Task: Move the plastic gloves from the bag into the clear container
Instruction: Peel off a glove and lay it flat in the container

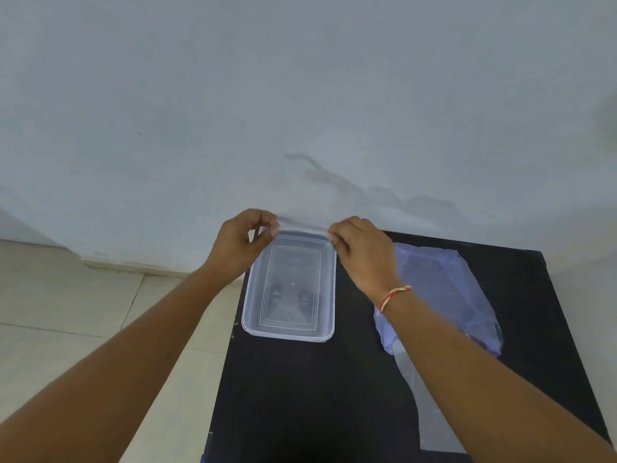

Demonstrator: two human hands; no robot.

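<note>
Both hands are pinching a thin see-through glove [302, 225] stretched between them: left hand [242, 243] on one edge, right hand [362, 253] on the other. It hangs over the far end of the clear container [329, 295] (barely visible, honestly). The bluish bag [440, 289] lies just right on the black table [300, 396].

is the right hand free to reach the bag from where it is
Probably not yet: the right hand and left hand are both pinching a thin glove over the container. The bag lies unblocked just beside it.
</note>
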